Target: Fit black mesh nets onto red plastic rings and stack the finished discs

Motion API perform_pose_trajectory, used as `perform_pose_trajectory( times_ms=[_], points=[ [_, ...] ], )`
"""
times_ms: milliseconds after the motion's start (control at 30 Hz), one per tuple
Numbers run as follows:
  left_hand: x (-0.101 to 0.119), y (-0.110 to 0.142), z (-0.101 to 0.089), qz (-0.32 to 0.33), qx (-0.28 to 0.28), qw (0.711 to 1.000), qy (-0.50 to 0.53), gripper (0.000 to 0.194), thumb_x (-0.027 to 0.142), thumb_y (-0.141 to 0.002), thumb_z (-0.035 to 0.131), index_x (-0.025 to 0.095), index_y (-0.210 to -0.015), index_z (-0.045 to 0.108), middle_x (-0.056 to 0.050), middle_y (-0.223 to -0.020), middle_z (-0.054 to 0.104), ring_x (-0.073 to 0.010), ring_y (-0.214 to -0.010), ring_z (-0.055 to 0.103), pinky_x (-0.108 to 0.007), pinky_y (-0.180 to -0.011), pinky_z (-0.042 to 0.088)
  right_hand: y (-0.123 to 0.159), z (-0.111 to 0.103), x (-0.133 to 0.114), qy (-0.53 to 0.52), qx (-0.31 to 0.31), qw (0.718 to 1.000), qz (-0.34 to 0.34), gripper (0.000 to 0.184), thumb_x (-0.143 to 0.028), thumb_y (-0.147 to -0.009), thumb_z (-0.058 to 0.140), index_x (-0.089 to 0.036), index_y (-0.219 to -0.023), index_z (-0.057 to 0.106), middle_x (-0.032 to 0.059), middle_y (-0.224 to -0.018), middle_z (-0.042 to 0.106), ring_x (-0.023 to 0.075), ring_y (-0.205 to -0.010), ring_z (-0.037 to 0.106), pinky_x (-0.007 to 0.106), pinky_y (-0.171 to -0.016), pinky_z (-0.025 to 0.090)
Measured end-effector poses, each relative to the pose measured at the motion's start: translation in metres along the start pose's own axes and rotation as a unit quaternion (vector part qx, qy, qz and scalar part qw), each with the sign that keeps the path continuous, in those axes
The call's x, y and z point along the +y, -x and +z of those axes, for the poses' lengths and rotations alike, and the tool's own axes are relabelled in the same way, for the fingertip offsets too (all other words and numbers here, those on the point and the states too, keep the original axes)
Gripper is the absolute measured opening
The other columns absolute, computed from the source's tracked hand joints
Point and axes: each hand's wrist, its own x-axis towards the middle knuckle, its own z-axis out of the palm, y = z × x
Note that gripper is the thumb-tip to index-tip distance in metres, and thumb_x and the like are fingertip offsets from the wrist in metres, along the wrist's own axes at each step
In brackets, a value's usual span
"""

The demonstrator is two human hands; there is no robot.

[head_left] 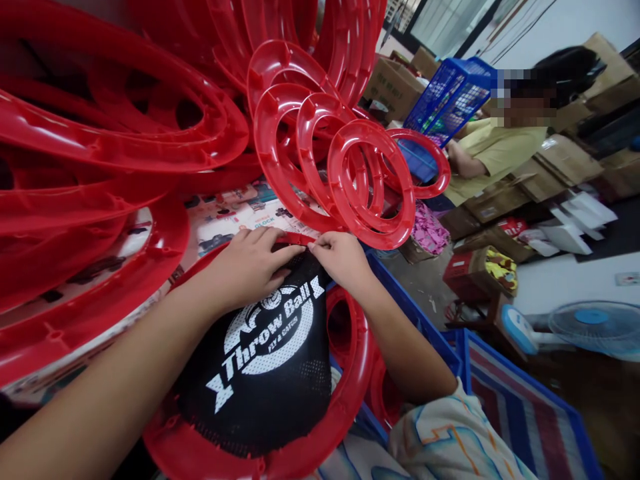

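A black mesh cloth [295, 393] printed "Throw Ball" in white lies across a red plastic ring [300, 457], which is tilted in front of me. My left hand [253, 267] reaches over the cloth, its fingers wrapped over the far rim of the ring and its thumb pointing right along the cloth's edge. Close beside that thumb, my right hand [340, 260] pinches the edge of the cloth at the rim. The cloth meets the ring at the near side, while a gap shows between them on the right.
Red rings [373, 183] are piled on the printed table surface [220, 223]. A blue crate [413, 313] with red rings stands at my right. Farther off are a person in a yellow shirt [500, 157], a blue basket [445, 97], cardboard boxes [565, 167] and a fan [595, 323].
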Motion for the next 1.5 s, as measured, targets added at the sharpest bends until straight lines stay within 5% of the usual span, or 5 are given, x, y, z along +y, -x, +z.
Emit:
perform_pose_trajectory(
  times_ms=[633, 900, 1067, 1300, 1500],
  points=[
    [-0.001, 0.005, 0.009, -0.019, 0.043, 0.999, 0.002, 0.045, 0.034, -0.087, 0.049, 0.031, -0.130, 0.059, -0.015, -0.112, 0.054, -0.0302, -0.105, 0.052, -0.046, -0.092, 0.044, 0.024, -0.002, -0.024, 0.230, -0.017, 0.973, -0.019, 0.027, -0.026, -0.094, 0.045, -0.014, -0.101, 0.068, 0.0120, -0.099, 0.073, 0.0242, -0.089, 0.068, 0.032, -0.074, 0.046],
    [-0.019, 0.018, 0.000, -0.065, -0.074, 0.994, 0.053, 0.060, 0.039, -0.077, 0.058, 0.037, -0.136, 0.051, -0.013, -0.125, 0.053, -0.0344, -0.108, 0.054, -0.049, -0.090, 0.046, 0.054, 0.003, -0.026, 0.220, -0.108, 0.969, -0.023, 0.038, -0.035, -0.098, 0.042, -0.012, -0.094, 0.072, 0.0157, -0.087, 0.074, 0.0266, -0.081, 0.070, 0.033, -0.067, 0.046],
    [-0.014, 0.012, -0.012, -0.110, -0.082, 0.990, 0.024, 0.061, 0.049, -0.078, 0.055, 0.029, -0.135, 0.052, -0.017, -0.128, 0.050, -0.0394, -0.104, 0.057, -0.056, -0.086, 0.048, 0.048, 0.011, -0.030, 0.231, -0.108, 0.966, -0.029, 0.039, -0.033, -0.099, 0.039, -0.011, -0.100, 0.071, 0.0173, -0.090, 0.074, 0.0280, -0.083, 0.070, 0.033, -0.065, 0.046],
    [-0.001, 0.004, -0.011, -0.026, -0.034, 0.998, 0.046, 0.055, 0.041, -0.086, 0.046, 0.017, -0.136, 0.046, -0.020, -0.142, 0.045, -0.0393, -0.132, 0.040, -0.063, -0.105, 0.034, 0.042, 0.010, -0.023, 0.138, -0.046, 0.988, -0.049, 0.018, -0.029, -0.089, 0.056, -0.017, -0.085, 0.068, 0.0079, -0.087, 0.072, 0.0207, -0.082, 0.065, 0.030, -0.071, 0.043],
    [-0.006, 0.005, -0.010, -0.020, -0.016, 0.993, 0.112, 0.040, 0.042, -0.085, 0.048, 0.021, -0.119, 0.053, -0.014, -0.134, 0.053, -0.0316, -0.120, 0.051, -0.057, -0.099, 0.041, 0.026, 0.007, -0.009, -0.116, -0.016, 0.993, 0.004, 0.017, -0.030, -0.080, 0.068, -0.018, -0.070, 0.060, -0.0026, -0.066, 0.062, 0.0113, -0.063, 0.054, 0.024, -0.063, 0.040]
  ],
)
